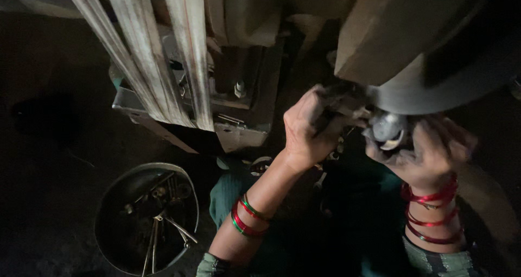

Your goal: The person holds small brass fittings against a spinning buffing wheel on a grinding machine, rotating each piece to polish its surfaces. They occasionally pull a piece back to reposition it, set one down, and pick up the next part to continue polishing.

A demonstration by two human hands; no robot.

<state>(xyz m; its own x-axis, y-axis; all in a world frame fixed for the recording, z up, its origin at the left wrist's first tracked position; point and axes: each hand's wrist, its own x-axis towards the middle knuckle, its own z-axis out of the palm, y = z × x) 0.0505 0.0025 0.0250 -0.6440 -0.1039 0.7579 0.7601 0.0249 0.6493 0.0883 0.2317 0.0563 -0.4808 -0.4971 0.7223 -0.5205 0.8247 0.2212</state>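
My left hand point(309, 127) is closed around a dark metal tool or handle point(339, 100) that reaches toward the underside of a large machine part point(429, 87). My right hand point(429, 152) cups a small rounded grey metal piece point(386, 127) just under that machine part, fingers curled around it. Both wrists wear red and green bangles. The light is dim, and the exact shape of the tool in my left hand is hard to make out.
A round dark metal bowl point(111, 201) holding several thin metal pieces sits on the floor at lower left. A wide flat belt point(157, 54) runs diagonally over a grey machine frame point(239, 127). Teal cloth point(358, 217) covers my lap.
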